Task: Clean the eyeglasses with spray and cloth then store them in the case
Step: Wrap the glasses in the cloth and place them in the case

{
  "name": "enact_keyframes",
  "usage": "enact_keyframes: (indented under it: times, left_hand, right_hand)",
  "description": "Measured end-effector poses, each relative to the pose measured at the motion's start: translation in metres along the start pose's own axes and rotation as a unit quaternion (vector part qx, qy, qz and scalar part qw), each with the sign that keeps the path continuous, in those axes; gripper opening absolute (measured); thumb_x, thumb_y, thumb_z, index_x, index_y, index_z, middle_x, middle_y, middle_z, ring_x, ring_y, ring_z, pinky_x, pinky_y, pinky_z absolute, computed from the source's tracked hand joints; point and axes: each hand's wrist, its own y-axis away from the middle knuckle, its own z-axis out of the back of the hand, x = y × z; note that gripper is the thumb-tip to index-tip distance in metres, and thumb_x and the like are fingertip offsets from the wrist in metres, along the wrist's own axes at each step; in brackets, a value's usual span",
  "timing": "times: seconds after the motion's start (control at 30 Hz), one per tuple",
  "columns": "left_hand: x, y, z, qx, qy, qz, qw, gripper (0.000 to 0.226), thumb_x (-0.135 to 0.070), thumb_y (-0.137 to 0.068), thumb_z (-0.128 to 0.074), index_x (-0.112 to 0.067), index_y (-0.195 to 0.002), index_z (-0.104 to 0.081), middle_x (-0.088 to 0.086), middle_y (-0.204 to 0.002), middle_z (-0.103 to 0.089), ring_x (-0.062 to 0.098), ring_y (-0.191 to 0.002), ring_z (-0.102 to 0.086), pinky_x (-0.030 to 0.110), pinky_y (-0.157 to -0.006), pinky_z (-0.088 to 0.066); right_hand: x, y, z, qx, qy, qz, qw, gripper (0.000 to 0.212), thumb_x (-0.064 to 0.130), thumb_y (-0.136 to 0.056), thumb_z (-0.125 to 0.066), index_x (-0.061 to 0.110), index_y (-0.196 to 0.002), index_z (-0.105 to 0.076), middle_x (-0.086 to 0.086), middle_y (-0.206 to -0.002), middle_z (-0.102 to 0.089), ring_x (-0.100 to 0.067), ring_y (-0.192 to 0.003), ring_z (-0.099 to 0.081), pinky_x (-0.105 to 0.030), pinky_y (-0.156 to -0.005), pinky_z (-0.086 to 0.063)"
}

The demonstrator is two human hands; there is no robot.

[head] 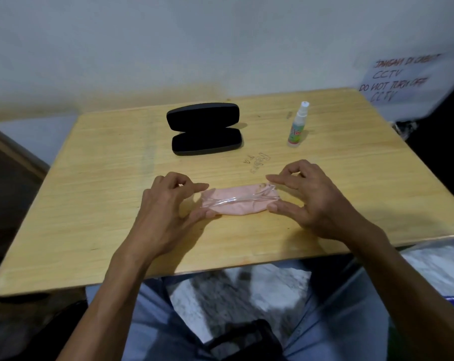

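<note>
While a pink cloth [237,201] lies folded on the wooden table [90,204], clear-framed eyeglasses [246,198] rest on top of it, the frame hard to make out against the fabric. From the head camera, the left hand [166,212] touches the cloth's left end, thumb and forefinger outstretched to either side of it, other fingers loosely curled. The right hand [306,199] meets the right end the same way, thumb at the near edge, forefinger at the far corner. Whether either hand actually pinches the cloth cannot be told. Behind them a black case [205,128] lies open, and a spray bottle [297,125] stands upright to its right, apart from it.
</note>
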Motion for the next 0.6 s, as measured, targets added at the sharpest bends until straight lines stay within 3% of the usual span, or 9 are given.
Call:
enact_keyframes:
  times: [0.13, 0.33, 0.6]
  left_hand:
    - [0.000, -0.004, -0.001, 0.030, -0.016, -0.008, 0.999, 0.066, -0.080, -0.071, -0.050, -0.042, -0.123, -0.065, -0.008, -0.119, -0.051, 0.016, -0.112, -0.042, 0.038, -0.088, -0.036]
    - [-0.001, -0.005, -0.004, -0.001, -0.011, -0.024, 1.000, 0.057, -0.067, -0.073, -0.039, -0.039, -0.109, -0.073, -0.006, -0.115, -0.055, 0.017, -0.106, -0.044, 0.035, -0.083, -0.029]
    - [0.006, 0.000, -0.017, -0.058, -0.021, -0.050, 0.997, 0.028, -0.050, -0.082, -0.061, -0.035, -0.098, -0.078, -0.008, -0.106, -0.063, 0.017, -0.098, -0.047, 0.036, -0.079, -0.035]
  right_hand:
    - [-0.005, -0.005, -0.003, 0.021, 0.005, 0.001, 1.000, 0.059, 0.067, -0.082, -0.052, 0.031, -0.126, -0.069, 0.012, -0.111, -0.050, -0.014, -0.100, -0.048, -0.050, -0.086, -0.050]
    - [-0.009, -0.004, -0.008, -0.001, -0.011, 0.020, 1.000, 0.039, 0.059, -0.084, -0.057, 0.031, -0.104, -0.077, 0.011, -0.104, -0.055, -0.016, -0.095, -0.054, -0.049, -0.080, -0.051]
    - [-0.015, -0.004, -0.018, -0.044, -0.008, 0.083, 0.996, 0.027, 0.042, -0.086, -0.066, 0.018, -0.092, -0.077, 0.001, -0.095, -0.066, -0.025, -0.083, -0.056, -0.050, -0.069, -0.051]
